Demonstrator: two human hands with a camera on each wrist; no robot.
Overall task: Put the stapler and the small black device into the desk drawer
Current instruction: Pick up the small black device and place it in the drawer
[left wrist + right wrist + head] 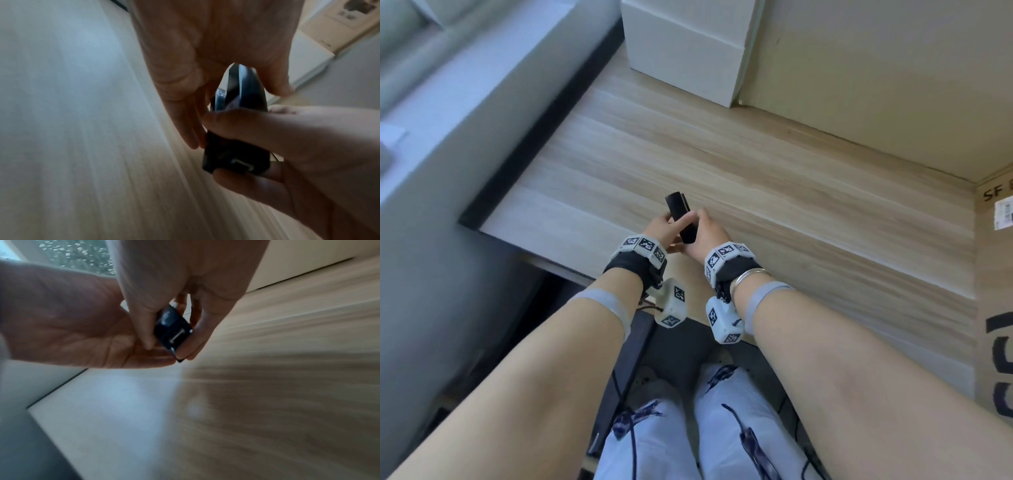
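A black oblong stapler (pixel 681 219) is held up a little above the wooden desk (pixel 774 192), near its front edge. My left hand (pixel 670 223) grips it from the left, fingers (pixel 185 120) along one side and thumb on the other. Gripping it from the right, my right hand (pixel 699 224) pinches its near end (pixel 236 160), where a small metal slot shows. The right wrist view shows the same end (pixel 173 330) between both hands. I cannot make out a separate small black device. No drawer shows plainly.
A white box (pixel 688 51) stands at the back of the desk against the pale wall. A cardboard box (pixel 995 291) borders the desk on the right. A grey window ledge (pixel 448 113) runs along the left. Dark desk frame and cables (pixel 626 377) lie below by my legs.
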